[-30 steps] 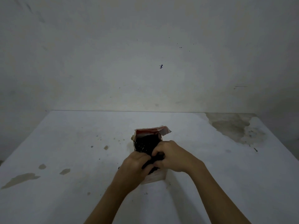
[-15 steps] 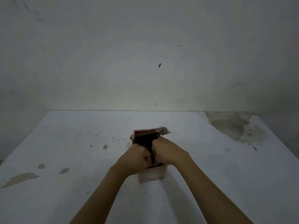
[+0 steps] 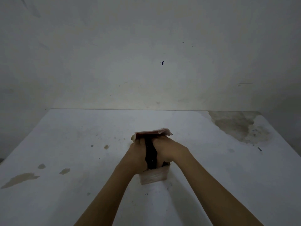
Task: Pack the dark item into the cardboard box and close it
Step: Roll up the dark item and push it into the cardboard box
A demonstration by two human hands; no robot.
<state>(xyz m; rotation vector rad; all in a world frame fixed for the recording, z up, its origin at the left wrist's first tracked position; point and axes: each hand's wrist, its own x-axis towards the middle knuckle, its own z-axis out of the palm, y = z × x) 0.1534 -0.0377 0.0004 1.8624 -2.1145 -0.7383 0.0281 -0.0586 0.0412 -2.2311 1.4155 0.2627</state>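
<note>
The dark item (image 3: 151,156) is seen wedged in the mouth of the cardboard box (image 3: 154,176), which stands on the worktop (image 3: 81,144). It is pressed from both sides: the left hand (image 3: 138,155) and right hand (image 3: 167,151) are each closed against it, the grip clamped on the item. The red-lined flap (image 3: 153,132) stands up behind (not yet folded). If too much force were applied, the box could be tipped or its walls split; a bulging item could keep the flap from being shut.
</note>
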